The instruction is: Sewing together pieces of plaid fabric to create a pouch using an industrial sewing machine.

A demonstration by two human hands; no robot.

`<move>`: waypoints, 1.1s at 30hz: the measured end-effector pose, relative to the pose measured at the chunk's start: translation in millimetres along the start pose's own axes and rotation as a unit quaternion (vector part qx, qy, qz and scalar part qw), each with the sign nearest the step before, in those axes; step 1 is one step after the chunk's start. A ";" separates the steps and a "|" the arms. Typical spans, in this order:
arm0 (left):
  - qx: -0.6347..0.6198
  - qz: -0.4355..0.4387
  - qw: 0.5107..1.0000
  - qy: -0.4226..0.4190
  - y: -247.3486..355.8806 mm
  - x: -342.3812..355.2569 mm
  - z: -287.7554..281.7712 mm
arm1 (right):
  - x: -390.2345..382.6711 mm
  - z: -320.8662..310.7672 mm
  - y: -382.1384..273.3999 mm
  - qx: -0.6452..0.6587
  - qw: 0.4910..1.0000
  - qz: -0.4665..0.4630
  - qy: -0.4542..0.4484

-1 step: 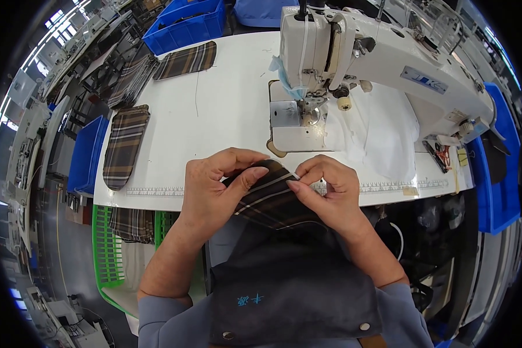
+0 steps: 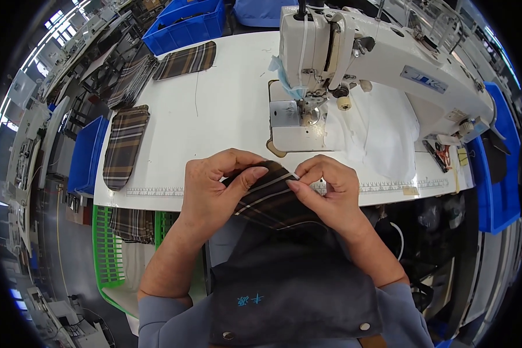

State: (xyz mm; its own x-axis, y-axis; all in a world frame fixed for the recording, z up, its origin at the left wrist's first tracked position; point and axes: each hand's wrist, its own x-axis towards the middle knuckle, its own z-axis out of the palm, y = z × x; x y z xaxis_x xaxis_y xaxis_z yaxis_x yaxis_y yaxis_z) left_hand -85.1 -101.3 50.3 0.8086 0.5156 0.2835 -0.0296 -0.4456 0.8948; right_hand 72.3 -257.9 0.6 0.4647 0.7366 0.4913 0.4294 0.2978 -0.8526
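Note:
Between my two hands is a dark plaid fabric piece [image 2: 278, 203] with brown, black and white stripes, held in front of the table's near edge. My left hand [image 2: 223, 180] pinches its upper left edge between thumb and fingers. At the upper right edge, my right hand [image 2: 327, 188] grips it between thumb and fingertips. The lower part of the cloth hangs against my dark apron [image 2: 296, 284]. Beyond my hands stands a white sewing machine [image 2: 383, 52], its needle area over a metal plate [image 2: 285, 114].
Plaid pieces [image 2: 126, 148] lie at the table's left, with a stack [image 2: 132, 81] behind them. White cloth [image 2: 388, 133] lies under the machine arm. Blue bins [image 2: 185, 26] stand around the table. A green basket [image 2: 107, 243] with plaid cloth sits below left. Scissors [image 2: 442, 153] lie at right.

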 end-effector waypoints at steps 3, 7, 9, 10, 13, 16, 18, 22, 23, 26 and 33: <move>-0.013 -0.016 1.000 0.009 1.6 -1.0 0.5 | -0.3 0.9 -2.9 0.005 1.000 0.019 -0.004; -0.012 -0.004 1.000 0.004 0.7 1.4 0.5 | -0.2 1.3 -0.3 0.006 1.000 0.023 0.001; -0.008 -0.021 1.000 0.002 -1.3 2.8 -0.1 | 0.4 1.8 -0.1 0.009 1.000 0.020 0.000; -0.007 -0.022 1.000 0.001 -2.2 3.6 -0.3 | 0.9 2.3 0.4 0.009 1.000 0.020 0.001; -0.035 -0.036 0.999 -0.003 -5.8 7.3 -1.4 | 2.0 3.3 2.7 0.004 1.000 0.015 0.004; -0.071 -0.064 0.995 -0.012 -9.9 13.2 -4.4 | 1.2 3.4 5.5 0.004 1.000 -0.003 0.006; -0.117 -0.095 0.988 -0.043 -11.7 18.9 -8.3 | 1.4 3.8 0.7 0.040 0.998 0.051 0.003; -0.099 -0.100 0.988 -0.070 -11.5 34.9 -12.5 | 9.6 1.1 -10.4 -0.039 0.998 0.052 -0.026; -0.097 -0.111 0.986 -0.083 -15.3 40.1 -14.2 | 12.7 -0.9 -9.0 -0.066 0.996 0.009 -0.067; -0.053 -0.113 0.985 -0.123 -24.4 63.6 -13.5 | 22.5 -16.3 -10.1 -0.120 0.981 -0.049 -0.143; 0.113 -0.089 0.978 -0.151 -70.0 121.0 27.2 | 46.0 -35.7 32.4 -0.312 0.918 -0.164 -0.183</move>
State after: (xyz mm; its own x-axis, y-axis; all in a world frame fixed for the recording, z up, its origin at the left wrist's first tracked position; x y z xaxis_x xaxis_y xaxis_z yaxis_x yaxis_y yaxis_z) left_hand 30.7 -27.7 12.6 0.9269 0.3750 -0.0145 0.2302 -0.5375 0.8113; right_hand 135.3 -236.0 2.0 -0.0111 0.8582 0.5132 0.9124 0.2187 -0.3459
